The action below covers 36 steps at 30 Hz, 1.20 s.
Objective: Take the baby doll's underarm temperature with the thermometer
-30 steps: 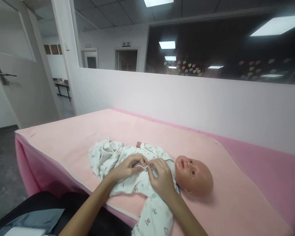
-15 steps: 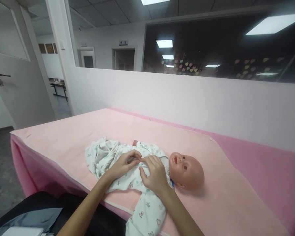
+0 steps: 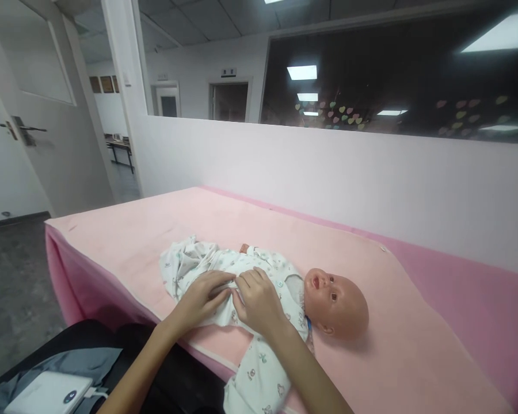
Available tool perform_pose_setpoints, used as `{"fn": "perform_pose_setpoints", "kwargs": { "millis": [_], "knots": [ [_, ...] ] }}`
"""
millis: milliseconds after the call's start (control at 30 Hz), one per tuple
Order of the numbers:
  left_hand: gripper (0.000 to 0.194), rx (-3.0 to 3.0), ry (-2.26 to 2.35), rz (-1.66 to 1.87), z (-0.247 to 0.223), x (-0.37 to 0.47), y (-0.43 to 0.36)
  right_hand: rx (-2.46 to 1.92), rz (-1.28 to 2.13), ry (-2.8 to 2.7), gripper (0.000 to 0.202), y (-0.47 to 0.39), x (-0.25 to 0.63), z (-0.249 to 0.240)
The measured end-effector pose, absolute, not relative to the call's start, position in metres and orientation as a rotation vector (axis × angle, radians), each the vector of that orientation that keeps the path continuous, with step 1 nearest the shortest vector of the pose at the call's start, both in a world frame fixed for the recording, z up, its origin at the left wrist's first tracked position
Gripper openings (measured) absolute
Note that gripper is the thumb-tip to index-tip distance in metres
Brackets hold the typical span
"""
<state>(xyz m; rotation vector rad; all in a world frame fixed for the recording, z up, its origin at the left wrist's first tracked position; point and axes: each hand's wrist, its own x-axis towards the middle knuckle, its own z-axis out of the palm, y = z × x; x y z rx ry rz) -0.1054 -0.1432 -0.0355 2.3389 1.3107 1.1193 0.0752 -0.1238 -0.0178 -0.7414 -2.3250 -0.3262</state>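
A baby doll [image 3: 336,302] lies on its back, head to the right, dressed in a white printed garment [image 3: 189,263]. Both of my hands work at the front of this clothing, over the doll's belly. My left hand [image 3: 208,292] has its fingers closed on the fabric edge, thumb below. Close against it, my right hand [image 3: 258,300] pinches the same cloth with bent fingers. Their fingertips nearly meet, and what exactly lies between them is partly hidden. One sleeve [image 3: 259,374] spreads toward me under my right forearm. A small doll hand [image 3: 244,248] shows at the far side.
A pale pink mat [image 3: 138,230] covers the table over a darker pink cloth [image 3: 466,282]. Behind it stands a white wall [image 3: 311,172] with a window above. At lower left, a white power bank [image 3: 47,394] with a cable rests by my lap. A door [image 3: 64,132] stands at left.
Both hands have shifted along the garment from the doll's chest toward its legs, staying close together. The view has swung a little left, bringing more of the power bank into sight.
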Motion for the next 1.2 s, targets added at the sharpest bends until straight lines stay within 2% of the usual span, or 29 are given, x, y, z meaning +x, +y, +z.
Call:
{"fn": "perform_pose_setpoints", "kwargs": {
  "millis": [67, 267, 533, 867, 1200],
  "knots": [
    [0.029, 2.338, 1.305, 1.132, -0.036, -0.104, -0.141, -0.787, -0.255, -2.285, 0.004, -0.121, 0.071, -0.019],
    [0.03, 2.264, 1.326, 1.164, -0.036, -0.104, -0.142, -0.891, -0.145, -2.138, 0.01, -0.117, 0.069, -0.025],
    [0.025, 2.255, 1.369, 1.245, -0.041, -0.099, -0.138, -0.967, -0.182, -2.151, 0.012, -0.119, 0.067, -0.026],
    [0.029, 2.157, 1.31, 1.317, -0.043, -0.102, -0.145, -0.959, -0.252, -2.137, 0.015, -0.119, 0.068, -0.028],
    [0.03, 2.309, 1.363, 1.405, -0.059, -0.092, -0.142, -0.958, -0.323, -2.174, 0.013, -0.119, 0.068, -0.028]
  ]
}}
